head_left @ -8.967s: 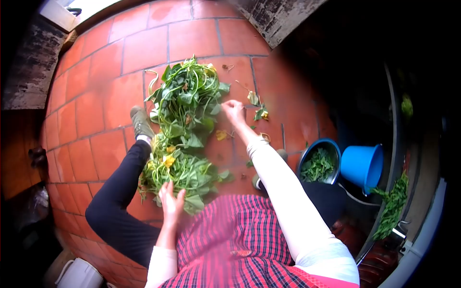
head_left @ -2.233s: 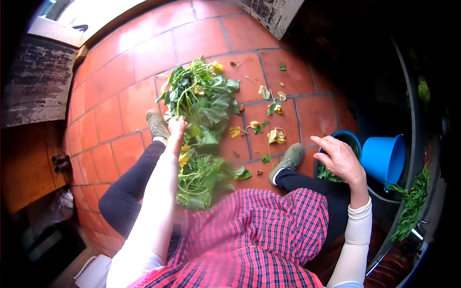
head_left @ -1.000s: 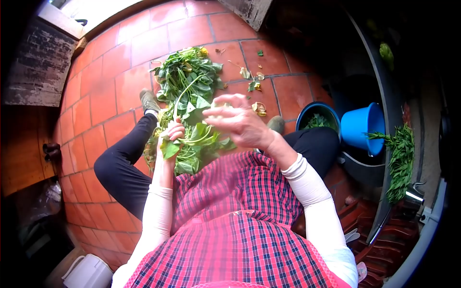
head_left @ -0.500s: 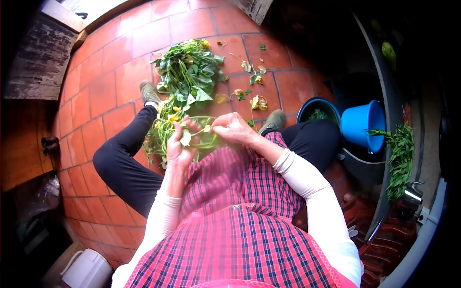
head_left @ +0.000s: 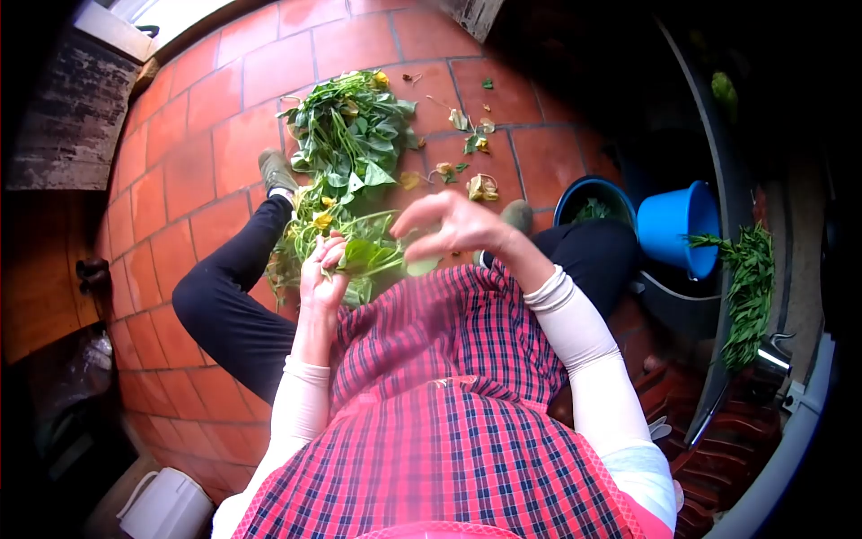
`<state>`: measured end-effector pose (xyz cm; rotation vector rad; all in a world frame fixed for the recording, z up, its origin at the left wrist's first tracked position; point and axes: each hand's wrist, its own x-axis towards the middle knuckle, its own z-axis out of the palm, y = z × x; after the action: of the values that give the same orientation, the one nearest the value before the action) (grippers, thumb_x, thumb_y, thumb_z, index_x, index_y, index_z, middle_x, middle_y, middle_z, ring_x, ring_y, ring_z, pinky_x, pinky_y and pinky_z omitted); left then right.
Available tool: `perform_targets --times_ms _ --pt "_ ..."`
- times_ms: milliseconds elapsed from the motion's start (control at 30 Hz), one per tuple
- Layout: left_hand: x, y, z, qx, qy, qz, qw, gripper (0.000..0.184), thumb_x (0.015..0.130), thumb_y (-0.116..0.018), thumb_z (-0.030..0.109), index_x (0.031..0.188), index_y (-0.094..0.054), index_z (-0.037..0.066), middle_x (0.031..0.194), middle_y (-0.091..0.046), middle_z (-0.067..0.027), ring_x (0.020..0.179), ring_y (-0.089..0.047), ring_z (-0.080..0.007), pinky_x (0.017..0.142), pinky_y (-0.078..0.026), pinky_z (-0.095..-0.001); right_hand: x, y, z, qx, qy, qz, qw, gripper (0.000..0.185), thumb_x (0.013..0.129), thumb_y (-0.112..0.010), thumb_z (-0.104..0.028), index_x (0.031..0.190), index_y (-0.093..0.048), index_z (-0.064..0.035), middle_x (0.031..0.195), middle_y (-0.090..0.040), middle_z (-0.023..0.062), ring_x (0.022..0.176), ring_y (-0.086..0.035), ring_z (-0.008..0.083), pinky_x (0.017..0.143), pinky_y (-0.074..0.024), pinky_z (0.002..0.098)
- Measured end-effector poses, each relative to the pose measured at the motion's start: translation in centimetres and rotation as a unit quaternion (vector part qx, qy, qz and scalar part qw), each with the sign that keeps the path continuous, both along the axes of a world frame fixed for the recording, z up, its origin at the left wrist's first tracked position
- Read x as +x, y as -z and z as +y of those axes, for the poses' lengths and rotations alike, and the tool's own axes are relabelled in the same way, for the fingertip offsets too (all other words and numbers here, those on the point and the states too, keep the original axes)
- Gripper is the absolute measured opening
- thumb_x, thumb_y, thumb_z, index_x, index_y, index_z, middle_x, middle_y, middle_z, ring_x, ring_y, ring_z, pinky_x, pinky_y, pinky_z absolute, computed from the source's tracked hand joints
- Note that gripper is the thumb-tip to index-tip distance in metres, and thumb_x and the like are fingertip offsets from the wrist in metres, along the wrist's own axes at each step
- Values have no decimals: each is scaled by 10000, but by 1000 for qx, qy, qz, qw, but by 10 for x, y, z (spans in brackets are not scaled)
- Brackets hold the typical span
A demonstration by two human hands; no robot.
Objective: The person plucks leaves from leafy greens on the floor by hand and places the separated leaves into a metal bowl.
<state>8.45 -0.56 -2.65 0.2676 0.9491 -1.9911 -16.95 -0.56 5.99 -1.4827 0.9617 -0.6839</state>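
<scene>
My left hand is closed around a leafy green stem whose broad leaf sticks out to the right of the fingers. Just right of it, my right hand is raised over my lap, blurred, with thumb and fingers apart. A pale leaf shows under its fingertips; whether they touch is unclear. Around and behind my left hand lie tangled greens with yellow blooms or leaves. Beyond them, a larger pile of leafy greens rests on the floor.
Withered yellow leaves and scraps lie on the red tile floor. At right are a dark basin with a blue rim, a blue bucket and a bunch of narrow-leaved greens. A white container stands at lower left.
My right hand has lifted slightly, moved right, and opened from a pinch at the stem. The fingers of my left hand have curled in, and a broad green leaf now shows beside them.
</scene>
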Motion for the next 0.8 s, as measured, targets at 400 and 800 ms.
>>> perform_targets --times_ms 400,800 --pt "-1 -14 0 -121 59 -222 966 317 936 -406 337 885 -459 28 577 -289 20 497 -260 -93 477 -240 -221 37 57 35 -52 7 352 935 233 746 -494 -230 729 -609 -28 689 -620 162 666 -608 337 642 -487 420" --pt "50 22 14 -181 217 -571 771 476 891 -479 427 980 -576 -30 914 -595 -130 794 -553 -220 758 -424 -311 -158 3 -41 35 293 240 925 188 839 -548 -164 843 -643 -1 706 -609 11 671 -565 71 614 -456 231"
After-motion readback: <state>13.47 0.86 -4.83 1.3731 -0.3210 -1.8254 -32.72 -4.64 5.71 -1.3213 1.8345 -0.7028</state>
